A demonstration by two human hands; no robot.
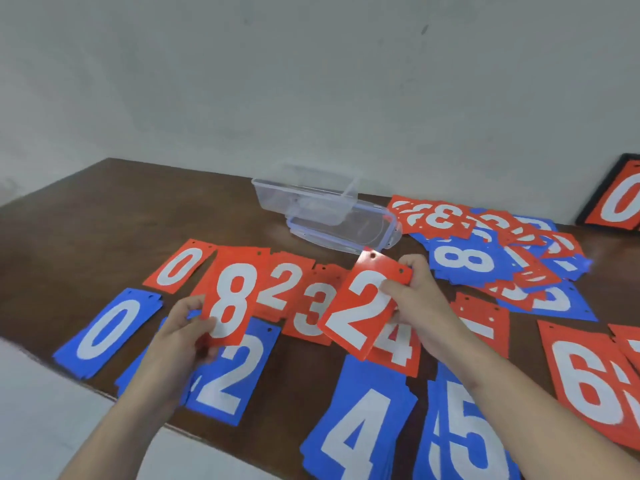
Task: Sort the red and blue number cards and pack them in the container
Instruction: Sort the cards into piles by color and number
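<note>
Two hands up over a dark wooden table (114, 199) against a pale wall (311, 81). Unsorted heap of red and blue cards (491, 251) far right, touching clear container (308, 199) and its lid (346, 230) at table's back. Sorted stacks near front: blue 0 (107, 332), blue 2 (230, 374), blue 4 (360, 431), blue 5 (464, 438), red 6 (585, 379); behind them red 0 (180, 266), red 2 stack (284, 285), red 3 (311, 306), red 4 (398, 341). Black-framed red 0 sign (620, 197) leaning at far right wall. Left hand (187, 336) pinching red 8 card (233, 299) by lower edge, lifted off table. Right hand (420, 299) curled round red 2 card (363, 303), tilted, held above red 3 and red 4 stacks.
</note>
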